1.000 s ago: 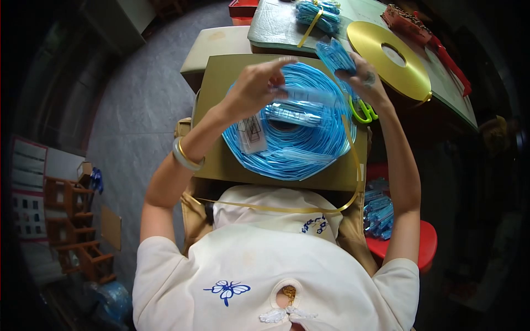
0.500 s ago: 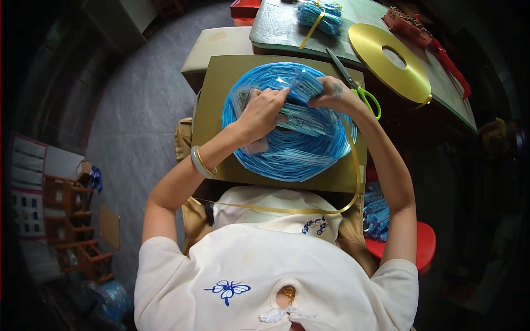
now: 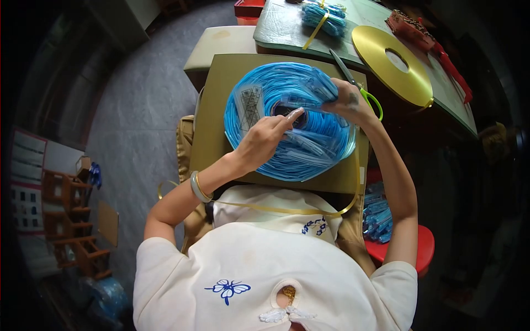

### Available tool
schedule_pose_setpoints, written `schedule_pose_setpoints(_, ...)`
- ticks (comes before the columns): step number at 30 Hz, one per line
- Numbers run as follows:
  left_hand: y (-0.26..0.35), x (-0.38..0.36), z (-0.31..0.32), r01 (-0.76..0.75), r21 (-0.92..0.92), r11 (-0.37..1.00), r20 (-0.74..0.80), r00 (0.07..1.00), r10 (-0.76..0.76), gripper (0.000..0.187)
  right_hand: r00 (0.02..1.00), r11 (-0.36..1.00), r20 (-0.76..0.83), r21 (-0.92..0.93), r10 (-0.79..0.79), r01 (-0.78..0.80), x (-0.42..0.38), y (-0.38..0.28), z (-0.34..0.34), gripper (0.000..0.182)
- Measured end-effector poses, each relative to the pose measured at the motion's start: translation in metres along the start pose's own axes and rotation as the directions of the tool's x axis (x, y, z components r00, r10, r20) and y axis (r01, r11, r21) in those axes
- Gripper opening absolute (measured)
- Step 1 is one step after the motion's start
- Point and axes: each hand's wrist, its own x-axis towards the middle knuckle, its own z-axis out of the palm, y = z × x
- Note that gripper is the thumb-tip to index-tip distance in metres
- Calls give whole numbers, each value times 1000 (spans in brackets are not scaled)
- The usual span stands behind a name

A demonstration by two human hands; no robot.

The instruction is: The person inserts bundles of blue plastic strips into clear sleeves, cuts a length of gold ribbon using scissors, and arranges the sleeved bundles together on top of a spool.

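Note:
A big round coil of blue strips (image 3: 259, 160) lies on a brown box in front of me. My right hand (image 3: 346, 102) is closed on a bunch of clear plastic packets (image 3: 319, 88) with blue strips inside, over the coil's upper right. Over the coil's middle is my left hand (image 3: 264, 139), its index finger stretched toward the dark core and its thumb side hidden. More clear packets lie on the coil beside that hand. A clear sleeve with dark printing (image 3: 251, 107) rests on the coil's left side.
Scissors with green handles (image 3: 371, 102) lie beyond my right hand. A gold ribbon roll (image 3: 417, 66) and a tied blue bundle (image 3: 324, 21) sit on the table behind. Gold ribbon (image 3: 287, 211) trails across my lap. More blue packets (image 3: 377, 215) lie on a red stool (image 3: 424, 251).
My left hand has drawn back toward me, with its index finger now extended, uncovering the printed sleeve. My right hand has shifted slightly right with the packets.

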Motion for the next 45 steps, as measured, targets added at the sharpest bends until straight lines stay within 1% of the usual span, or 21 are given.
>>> schedule_pose_setpoints(3,-1,-3,9,-61,120,991,-106,992,74,68,996,988,-84,-153,-18,5,-19,-21,-4,27)
schedule_pose_setpoints(9,1,-6,16,-57,180,982,-147,985,84,70,998,984,-62,-176,-11,0,-41,-30,12,29)
schedule_pose_setpoints(13,6,-7,16,30,125,992,-211,977,-3,81,997,953,-14,-295,-79,72,-53,-39,21,29)
schedule_pose_setpoints(14,7,-6,16,30,124,992,-211,978,-3,81,997,953,-14,-294,-78,71,-53,-39,21,29)
schedule_pose_setpoints(18,8,-4,17,41,221,974,-259,966,19,85,997,981,76,-192,-14,29,-55,-37,16,27)
schedule_pose_setpoints(19,7,-3,16,43,235,971,-267,963,22,86,997,981,76,-193,-15,30,-55,-37,14,27)
schedule_pose_setpoints(23,-3,-2,15,25,-11,1000,-192,981,-27,91,986,990,115,-57,-122,129,-52,-34,5,25)
schedule_pose_setpoints(25,-6,-3,15,36,-17,999,-177,983,-38,92,991,993,76,57,-109,104,-42,-33,-9,23)
schedule_pose_setpoints(26,-8,-4,15,46,-20,999,-162,986,-49,93,992,993,74,57,-107,103,-33,-29,-13,23)
schedule_pose_setpoints(28,-9,-3,14,59,-24,998,-138,988,-62,94,994,988,109,147,32,-48,-10,-20,-22,26)
schedule_pose_setpoints(30,-9,0,13,64,-47,997,-138,988,-70,95,988,984,150,180,-36,8,14,-16,-19,30)
schedule_pose_setpoints(31,-8,1,12,65,-70,995,-146,986,-75,95,988,983,148,183,-36,9,27,-13,-13,30)
schedule_pose_setpoints(33,-7,2,10,67,-118,991,-164,983,-86,96,985,998,172,-61,6,4,44,-8,2,36)
schedule_pose_setpoints(34,-7,3,11,66,-117,991,-163,983,-85,96,985,998,170,-61,6,4,45,-6,7,36)
schedule_pose_setpoints(36,-9,1,13,91,-117,989,-147,983,-108,96,995,970,14,-224,-94,95,47,-5,16,39)
schedule_pose_setpoints(38,-9,-2,14,123,-117,985,-136,981,-139,96,969,906,-114,-392,-219,159,46,-10,21,42)
schedule_pose_setpoints(43,-9,-4,17,118,-126,985,-151,979,-137,97,963,912,-90,-352,-256,209,-2,-50,8,50)
schedule_pose_setpoints(45,-9,-6,19,117,-119,986,-161,978,-136,97,984,934,90,-312,-154,175,-29,-56,15,51)
